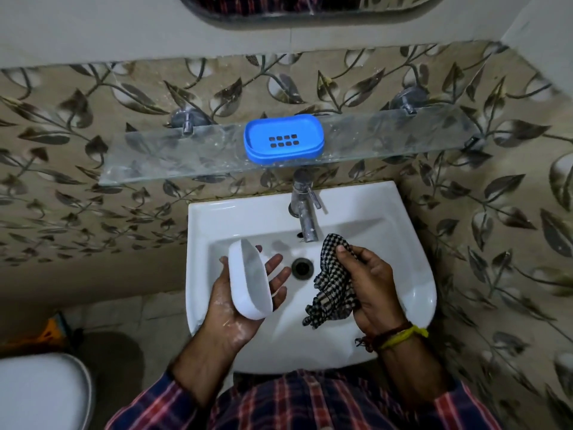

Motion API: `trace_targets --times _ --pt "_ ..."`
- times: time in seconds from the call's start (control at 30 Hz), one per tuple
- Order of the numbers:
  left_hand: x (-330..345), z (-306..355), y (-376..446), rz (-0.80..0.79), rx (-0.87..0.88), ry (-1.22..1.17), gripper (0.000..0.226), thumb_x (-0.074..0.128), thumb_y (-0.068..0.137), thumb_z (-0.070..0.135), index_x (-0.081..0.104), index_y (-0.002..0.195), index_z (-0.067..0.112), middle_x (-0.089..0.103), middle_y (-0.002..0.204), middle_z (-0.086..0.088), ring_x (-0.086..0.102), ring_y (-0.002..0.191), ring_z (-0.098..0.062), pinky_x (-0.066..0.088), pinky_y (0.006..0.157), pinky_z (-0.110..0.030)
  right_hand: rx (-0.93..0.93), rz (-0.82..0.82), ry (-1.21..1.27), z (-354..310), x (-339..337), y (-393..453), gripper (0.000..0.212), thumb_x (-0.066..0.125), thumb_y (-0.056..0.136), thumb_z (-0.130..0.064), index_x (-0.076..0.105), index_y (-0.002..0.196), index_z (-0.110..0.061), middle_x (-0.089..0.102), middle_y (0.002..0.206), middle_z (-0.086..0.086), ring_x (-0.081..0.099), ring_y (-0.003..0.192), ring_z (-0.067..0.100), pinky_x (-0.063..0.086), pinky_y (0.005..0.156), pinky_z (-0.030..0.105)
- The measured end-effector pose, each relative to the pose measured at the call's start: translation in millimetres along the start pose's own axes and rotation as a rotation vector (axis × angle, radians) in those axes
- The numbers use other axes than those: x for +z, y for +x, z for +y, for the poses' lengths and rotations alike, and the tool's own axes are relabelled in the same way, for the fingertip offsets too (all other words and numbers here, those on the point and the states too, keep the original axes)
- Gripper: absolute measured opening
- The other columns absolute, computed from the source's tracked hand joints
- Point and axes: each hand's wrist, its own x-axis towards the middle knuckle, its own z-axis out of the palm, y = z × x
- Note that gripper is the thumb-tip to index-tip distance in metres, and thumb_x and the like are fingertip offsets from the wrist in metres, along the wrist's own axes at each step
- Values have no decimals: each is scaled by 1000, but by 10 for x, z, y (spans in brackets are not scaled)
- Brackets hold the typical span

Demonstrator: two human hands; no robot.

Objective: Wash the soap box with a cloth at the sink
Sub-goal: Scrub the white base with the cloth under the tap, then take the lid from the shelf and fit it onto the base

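A white soap box half stands tilted on its edge in my left hand over the left of the white sink. My thumb is against its outer side and my spread fingers lie behind it. The palm looks wet and soapy. My right hand grips a black-and-white checked cloth over the right of the basin, beside the drain. The cloth hangs bunched below my fingers. A blue soap tray with drain holes sits on the glass shelf above the sink.
A steel tap stands at the back of the sink; no water shows running from it. Leaf-patterned tiles cover the walls. A mirror edge is at the top. A white toilet is at the lower left.
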Motion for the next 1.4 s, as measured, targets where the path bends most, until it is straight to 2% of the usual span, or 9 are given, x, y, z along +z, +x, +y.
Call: trace_targets --times 0.13,0.43,0.6,0.77,0.9,1.0,1.1,1.23,1.4 --pt "44 -19 -44 -68 -11 50 82 57 75 80 61 129 19 67 134 -15 66 119 -40 56 79 -42 23 -31 -26 8 -10 15 13 68 91 -8 68 99 2 74 82 17 72 62 26 58 52 33" --pt "-69 54 -148 89 286 192 51 70 74 55 72 112 21 71 89 -6 73 84 -26 61 67 -43 -173 -94 -402 42 168 140 6 73 88 -15 73 84 -11 74 80 10 73 79 33 62 71 48" --pt "-226 193 -285 185 380 245 52 72 74 53 70 113 18 66 100 -11 69 91 -31 60 74 -47 -457 -120 -894 64 488 187 17 74 86 -26 71 89 -9 75 86 11 69 81 25 55 72 32" --pt "-282 363 -399 231 408 324 82 74 68 58 60 133 10 65 115 -21 67 95 -32 58 75 -45 -475 -130 -1213 83 893 322 27 63 92 -36 59 101 -11 70 104 17 65 97 38 51 81 42" --pt "-344 514 -408 297 477 318 70 68 75 50 60 130 8 66 105 -14 67 90 -29 55 72 -42 -208 -285 -808 160 1293 617 27 64 95 -14 58 108 10 67 110 29 67 98 39 55 87 56" --pt "-340 641 -418 345 513 319 67 70 77 47 62 126 3 67 101 -20 65 89 -33 54 77 -49 82 -354 -478 278 1614 801 13 55 99 -4 64 105 4 70 108 21 69 76 28 60 69 43" --pt "-317 763 -387 379 576 342 61 73 81 44 63 120 -1 69 96 -19 67 86 -33 56 79 -54 85 -409 -323 416 1898 971 17 53 96 5 66 96 -5 74 87 4 72 69 15 62 61 35" --pt "-291 854 -306 376 614 402 41 71 91 38 65 123 12 72 95 -6 70 87 -26 56 67 -38 -18 -315 -527 633 2017 1285 22 59 94 5 62 113 16 68 114 29 66 101 36 53 94 56" --pt "-270 816 -193 335 575 450 35 70 92 38 63 121 19 71 104 -12 70 86 -25 56 67 -38 -216 -111 -867 712 2071 1415 24 65 81 1 72 104 1 73 109 20 67 103 34 51 88 33"
